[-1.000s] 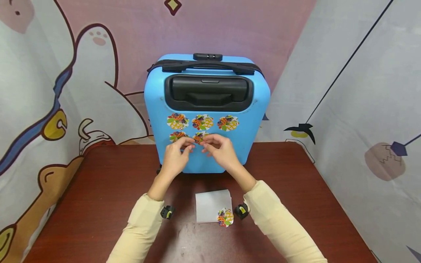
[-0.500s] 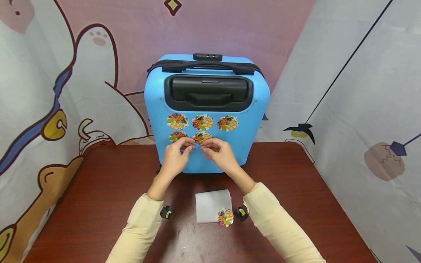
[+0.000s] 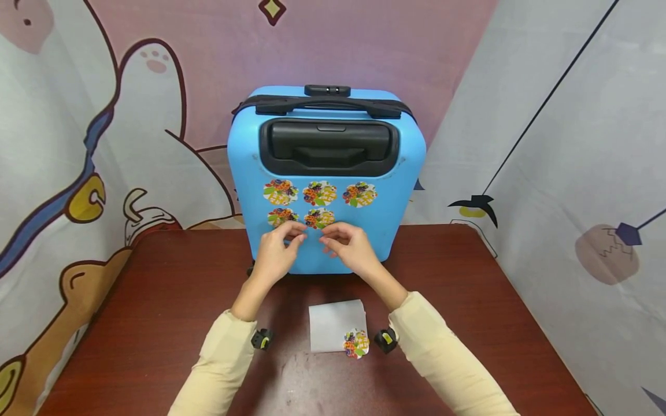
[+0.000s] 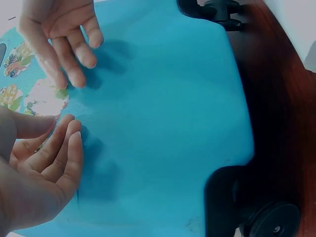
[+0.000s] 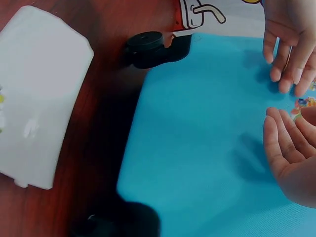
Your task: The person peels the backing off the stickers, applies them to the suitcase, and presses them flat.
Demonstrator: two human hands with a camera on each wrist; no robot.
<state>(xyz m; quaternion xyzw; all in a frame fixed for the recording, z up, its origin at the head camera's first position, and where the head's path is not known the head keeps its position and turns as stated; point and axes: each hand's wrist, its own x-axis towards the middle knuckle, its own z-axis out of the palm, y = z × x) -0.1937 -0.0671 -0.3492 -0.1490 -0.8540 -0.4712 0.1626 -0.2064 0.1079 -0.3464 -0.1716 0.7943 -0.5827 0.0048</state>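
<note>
A blue suitcase [image 3: 312,254] stands upright with round fruit-print stickers on its face. Three make an upper row; below are a left sticker [image 3: 281,216] and a middle sticker [image 3: 319,218]. My left hand [image 3: 276,251] is at the lower edges of these two, fingers loosely bent, thumb apart from the index finger in the head view. My right hand [image 3: 351,245] has its fingertips by the middle sticker's lower right edge; contact is hard to tell. In the left wrist view, both the left hand [image 4: 44,168] and the right hand [image 4: 66,37] show nothing gripped.
On the brown table [image 3: 182,289] before the suitcase lies a white sheet stack [image 3: 333,323], with another fruit sticker [image 3: 356,344] at its front right corner. Black suitcase wheels [image 4: 274,222] show in the left wrist view. A cartoon-print cloth [image 3: 520,144] hangs behind.
My right hand has slid down a little from the middle sticker, so more of that sticker shows. The left hand has shifted slightly, its thumb moving away from the fingers.
</note>
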